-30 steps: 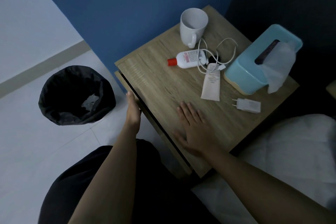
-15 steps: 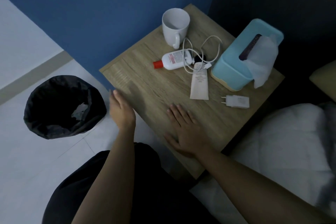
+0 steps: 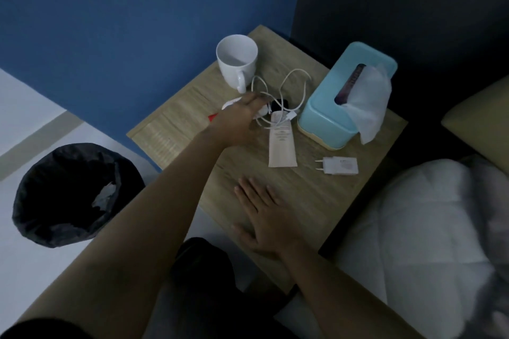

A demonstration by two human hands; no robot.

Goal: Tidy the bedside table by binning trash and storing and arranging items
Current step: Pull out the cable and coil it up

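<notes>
Bin (image 3: 68,192) holds paper (image 3: 104,195); mug (image 3: 237,60) empty; tissue (image 3: 369,102) pokes from box (image 3: 325,115). Right hand (image 3: 267,217) spread on counter (image 3: 316,201); left hand (image 3: 239,115) over bottle (image 3: 230,103), grip unclear.

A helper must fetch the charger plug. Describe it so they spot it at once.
On the wooden bedside table, look just in front of the blue tissue box. The charger plug lies there: small, white, blocky, the only thing with two prongs.

Our left arm (image 3: 154,223) stretches from the lower left corner up to the middle of the frame. There our left hand (image 3: 242,114) is palm down and blurred, its finger curl unclear. Our right hand (image 3: 265,219) lies flat below centre with straight, slightly spread fingers. Our right forearm (image 3: 344,292) enters from the lower right.
</notes>
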